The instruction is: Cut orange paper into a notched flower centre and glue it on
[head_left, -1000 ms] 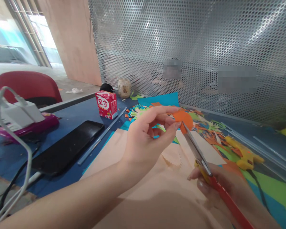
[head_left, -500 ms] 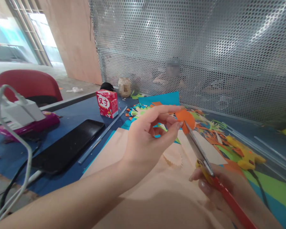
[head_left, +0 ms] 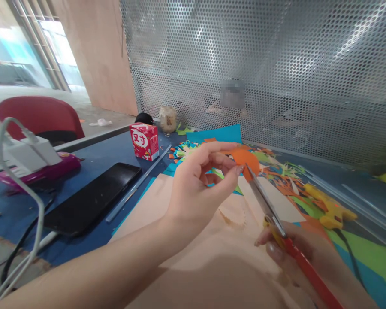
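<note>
My left hand [head_left: 199,189] is raised over the table and pinches a small round orange paper piece [head_left: 248,160] between thumb and fingertips. My right hand [head_left: 304,253], low at the right, grips red and yellow handled scissors [head_left: 276,227]. The blades point up and left, and their tip meets the lower edge of the orange piece. Under both hands lies a large peach paper sheet [head_left: 167,206] with a scalloped cut-out mark in it.
A black phone [head_left: 90,199], a red drink carton [head_left: 144,140], a thin rod [head_left: 138,182], a white charger [head_left: 28,152] on a magenta device, a yellow glue gun [head_left: 330,208], coloured paper scraps [head_left: 276,171]. A perforated metal screen [head_left: 260,64] stands behind; a red chair [head_left: 40,116] sits left.
The left hand and the orange piece shifted slightly, and the scissor tip stays at the piece's edge. Little else moved.
</note>
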Motion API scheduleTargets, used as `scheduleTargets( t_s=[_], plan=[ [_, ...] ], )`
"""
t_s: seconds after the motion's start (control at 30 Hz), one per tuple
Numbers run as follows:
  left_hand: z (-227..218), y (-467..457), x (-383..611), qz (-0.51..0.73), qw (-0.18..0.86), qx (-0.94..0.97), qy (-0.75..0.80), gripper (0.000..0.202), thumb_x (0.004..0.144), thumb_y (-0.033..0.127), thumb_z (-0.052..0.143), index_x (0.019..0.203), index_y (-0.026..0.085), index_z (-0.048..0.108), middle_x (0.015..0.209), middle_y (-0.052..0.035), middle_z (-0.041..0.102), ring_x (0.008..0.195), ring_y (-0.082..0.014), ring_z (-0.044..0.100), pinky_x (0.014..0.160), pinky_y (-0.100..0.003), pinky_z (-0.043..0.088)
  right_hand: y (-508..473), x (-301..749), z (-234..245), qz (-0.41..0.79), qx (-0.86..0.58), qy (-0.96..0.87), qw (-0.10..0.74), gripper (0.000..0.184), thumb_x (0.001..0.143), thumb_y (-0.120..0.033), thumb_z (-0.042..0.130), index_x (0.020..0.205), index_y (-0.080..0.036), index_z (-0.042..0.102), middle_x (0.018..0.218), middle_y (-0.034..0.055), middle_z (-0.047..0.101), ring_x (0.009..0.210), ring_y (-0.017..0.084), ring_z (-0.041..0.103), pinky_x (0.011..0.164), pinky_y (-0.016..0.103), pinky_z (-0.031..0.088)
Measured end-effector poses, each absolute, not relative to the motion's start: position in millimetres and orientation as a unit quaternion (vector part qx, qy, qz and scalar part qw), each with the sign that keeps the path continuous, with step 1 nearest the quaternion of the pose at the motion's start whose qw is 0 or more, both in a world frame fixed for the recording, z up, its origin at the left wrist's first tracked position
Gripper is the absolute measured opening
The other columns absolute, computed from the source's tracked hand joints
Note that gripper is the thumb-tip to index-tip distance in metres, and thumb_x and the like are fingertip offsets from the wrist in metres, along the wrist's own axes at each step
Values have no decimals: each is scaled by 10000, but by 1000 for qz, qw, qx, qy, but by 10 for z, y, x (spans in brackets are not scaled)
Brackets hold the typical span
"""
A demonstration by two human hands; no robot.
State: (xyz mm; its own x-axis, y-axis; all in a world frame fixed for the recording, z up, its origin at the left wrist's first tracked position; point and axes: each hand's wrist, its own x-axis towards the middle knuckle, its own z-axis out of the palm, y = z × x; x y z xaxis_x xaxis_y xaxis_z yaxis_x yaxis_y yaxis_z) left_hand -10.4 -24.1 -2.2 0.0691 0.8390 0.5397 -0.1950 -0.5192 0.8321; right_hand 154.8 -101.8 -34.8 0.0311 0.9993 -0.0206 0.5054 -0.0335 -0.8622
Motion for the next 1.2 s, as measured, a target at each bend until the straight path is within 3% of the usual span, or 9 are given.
scheduleTargets(
  t_s=[0.17,0.37,0.57,0.73,1.0,1.2],
  plan=[
    [-30,-237,-93,609,486,564,274,164,708,155,624,850,152,544,719,-5,581,621,-95,551,408,-161,428,-992,1560,-345,373,-616,-612,328,306,673,-485,602,615,-187,560,473,-75,300,376,54,268,330,175,215],
    [-23,-253,-94,579,549,543,263,123,718,155,612,801,146,521,793,-21,595,587,-72,516,406,-157,417,-1038,1467,-294,348,-634,-580,374,315,692,-478,583,575,-192,520,484,-80,258,423,61,209,386,181,251],
    [8,-266,-83,534,630,500,261,98,708,120,610,735,135,517,614,21,547,494,-48,462,406,-155,390,-1048,1452,-276,365,-655,-547,371,366,672,-536,593,590,-190,507,474,-88,237,403,49,191,376,193,181],
    [-8,-260,-66,522,662,483,236,81,705,105,607,695,129,531,598,18,555,506,-56,492,399,-148,381,-1053,1426,-230,388,-651,-540,365,425,665,-602,563,595,-186,511,474,-87,246,394,46,209,384,199,173],
    [-59,-268,-45,491,701,472,212,85,727,130,599,671,133,535,583,1,606,507,-73,535,395,-148,394,-1031,1456,-303,396,-661,-523,365,338,683,-506,599,621,-184,516,476,-100,198,394,37,160,375,195,135],
    [-60,-266,-44,485,704,472,216,88,724,134,603,656,133,546,576,-8,611,513,-82,552,400,-154,391,-1038,1466,-299,392,-646,-546,363,340,706,-503,579,621,-183,505,476,-89,251,411,46,187,397,202,162]
  ],
)
